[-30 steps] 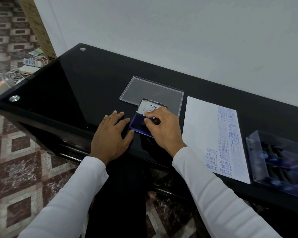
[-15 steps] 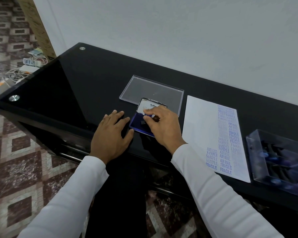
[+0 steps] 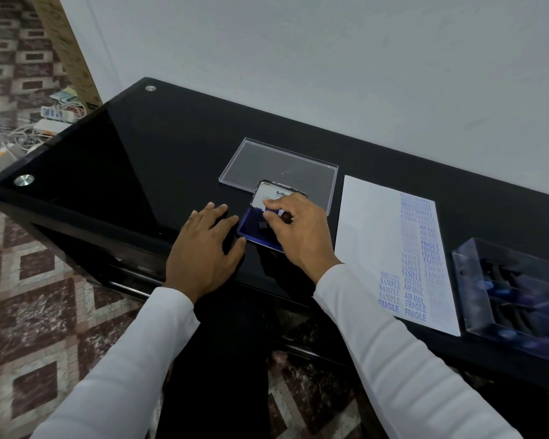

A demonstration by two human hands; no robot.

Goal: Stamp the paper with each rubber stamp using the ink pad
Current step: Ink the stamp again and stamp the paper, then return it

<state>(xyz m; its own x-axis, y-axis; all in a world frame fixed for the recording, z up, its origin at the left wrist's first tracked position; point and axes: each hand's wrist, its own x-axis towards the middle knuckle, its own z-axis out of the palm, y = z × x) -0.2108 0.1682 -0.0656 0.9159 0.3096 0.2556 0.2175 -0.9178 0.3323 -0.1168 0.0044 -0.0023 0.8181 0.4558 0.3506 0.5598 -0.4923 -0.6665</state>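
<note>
Two hands work at the centre of the frame: the left hand [image 3: 203, 248] lies flat with straight fingers beside the open blue ink pad [image 3: 254, 228], and the right hand [image 3: 298, 231] pinches a small dark rubber stamp [image 3: 263, 225] on the pad. The paper [image 3: 368, 236], right of centre, already carries many prints. If the pinch tilts the stamp, it may ink unevenly, or the pad may slide.

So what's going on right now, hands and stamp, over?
Left hand flat on table, steadying. Right hand pinching stamp onto ink pad. Paper clear, nothing blocking.
</note>
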